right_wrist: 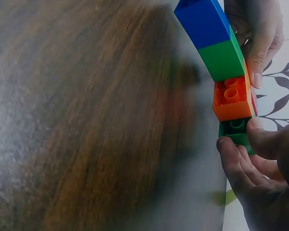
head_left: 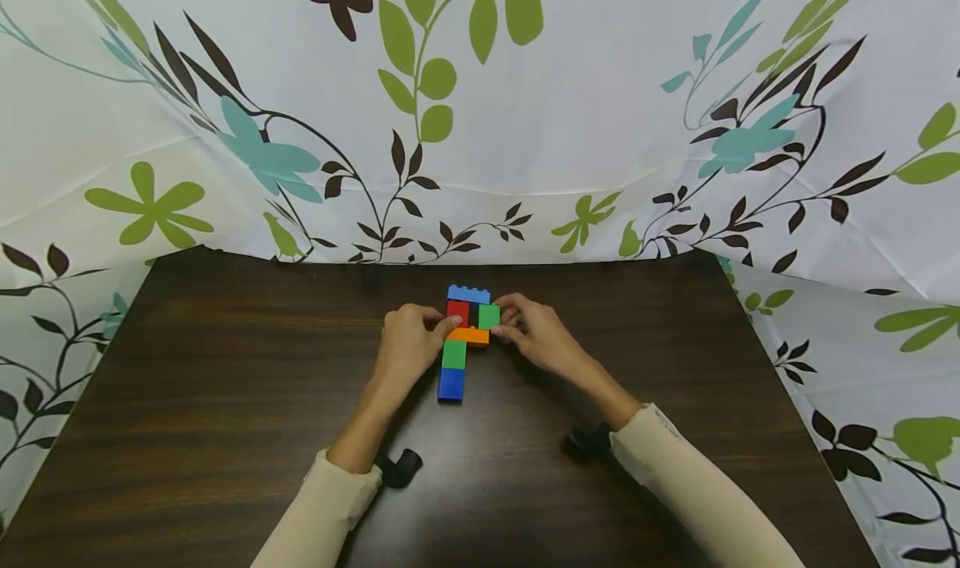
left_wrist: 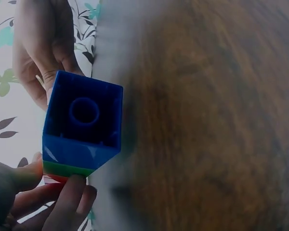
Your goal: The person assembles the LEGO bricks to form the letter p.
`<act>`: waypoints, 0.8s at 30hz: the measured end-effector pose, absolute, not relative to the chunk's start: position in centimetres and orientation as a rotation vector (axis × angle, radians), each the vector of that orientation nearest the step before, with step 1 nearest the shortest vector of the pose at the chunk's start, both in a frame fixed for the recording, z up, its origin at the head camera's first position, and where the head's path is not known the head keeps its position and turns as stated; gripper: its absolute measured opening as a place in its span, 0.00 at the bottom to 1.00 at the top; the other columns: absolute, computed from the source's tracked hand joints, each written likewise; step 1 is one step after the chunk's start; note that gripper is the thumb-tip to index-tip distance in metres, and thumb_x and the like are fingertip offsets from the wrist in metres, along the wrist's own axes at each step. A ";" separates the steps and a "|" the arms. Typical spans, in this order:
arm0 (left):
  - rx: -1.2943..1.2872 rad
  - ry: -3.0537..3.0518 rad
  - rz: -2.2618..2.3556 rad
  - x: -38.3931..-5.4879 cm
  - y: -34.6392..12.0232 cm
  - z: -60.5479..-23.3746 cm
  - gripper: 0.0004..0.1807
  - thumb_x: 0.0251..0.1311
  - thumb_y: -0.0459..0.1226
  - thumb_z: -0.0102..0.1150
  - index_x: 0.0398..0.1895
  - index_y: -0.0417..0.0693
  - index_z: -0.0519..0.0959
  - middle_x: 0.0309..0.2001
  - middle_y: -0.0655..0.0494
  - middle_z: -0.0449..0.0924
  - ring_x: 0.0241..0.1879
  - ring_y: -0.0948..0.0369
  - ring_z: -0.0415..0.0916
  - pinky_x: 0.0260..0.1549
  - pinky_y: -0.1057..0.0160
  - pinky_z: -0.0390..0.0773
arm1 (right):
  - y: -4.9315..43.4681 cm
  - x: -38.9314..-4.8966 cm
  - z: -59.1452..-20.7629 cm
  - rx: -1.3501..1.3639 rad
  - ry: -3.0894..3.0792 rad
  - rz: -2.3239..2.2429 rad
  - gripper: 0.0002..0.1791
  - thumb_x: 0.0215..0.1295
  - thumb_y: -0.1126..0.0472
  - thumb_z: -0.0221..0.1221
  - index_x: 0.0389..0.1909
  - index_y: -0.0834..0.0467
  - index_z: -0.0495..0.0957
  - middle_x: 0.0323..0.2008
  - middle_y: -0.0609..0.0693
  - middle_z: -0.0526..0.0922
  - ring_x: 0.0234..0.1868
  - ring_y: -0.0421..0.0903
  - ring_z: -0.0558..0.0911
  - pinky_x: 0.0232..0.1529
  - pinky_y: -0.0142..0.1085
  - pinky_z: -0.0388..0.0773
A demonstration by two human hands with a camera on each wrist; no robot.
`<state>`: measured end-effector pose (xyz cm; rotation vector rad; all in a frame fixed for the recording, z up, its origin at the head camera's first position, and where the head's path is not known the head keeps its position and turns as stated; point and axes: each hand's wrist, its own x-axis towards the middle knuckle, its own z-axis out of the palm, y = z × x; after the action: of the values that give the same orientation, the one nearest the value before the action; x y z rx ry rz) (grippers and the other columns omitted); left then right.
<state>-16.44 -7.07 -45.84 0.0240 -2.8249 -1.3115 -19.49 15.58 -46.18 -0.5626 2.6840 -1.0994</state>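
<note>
Stacked toy building blocks stand joined between the two hands. In the head view, a light blue block [head_left: 468, 295] tops the red block [head_left: 457, 312] and an upper green block [head_left: 489, 316]. Beneath these is an orange block [head_left: 472, 336], then a lower green block [head_left: 453, 355] and a dark blue block [head_left: 451, 385]. The left hand [head_left: 408, 343] grips the stack at the red block, its thumb beside the orange one. From the other side, the right hand [head_left: 543, 335] pinches the upper green block. In the left wrist view, the dark blue block's hollow underside [left_wrist: 84, 110] shows.
The dark wooden table [head_left: 225, 385] lies under the hands. A white cloth [head_left: 600, 77] with a leaf pattern hangs behind it and along the sides. Black wrist pieces [head_left: 401, 468] stick out near both sleeves [head_left: 690, 468].
</note>
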 end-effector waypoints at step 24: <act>0.016 -2.868 -1.393 -16.4 -7.6 -47.2 0.23 0.74 0.46 0.68 0.59 0.36 0.85 0.49 0.41 0.90 0.42 0.50 0.87 0.45 0.49 0.88 | 16.0 -19.7 -46.8 -0.529 2.648 -1.127 0.25 0.79 0.61 0.63 0.72 0.62 0.74 0.51 0.59 0.88 0.46 0.50 0.88 0.51 0.42 0.89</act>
<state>-16.45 -7.63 -47.17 0.0163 -2.8676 -1.3933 -19.66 16.03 -46.75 -0.5293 2.6481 -1.1270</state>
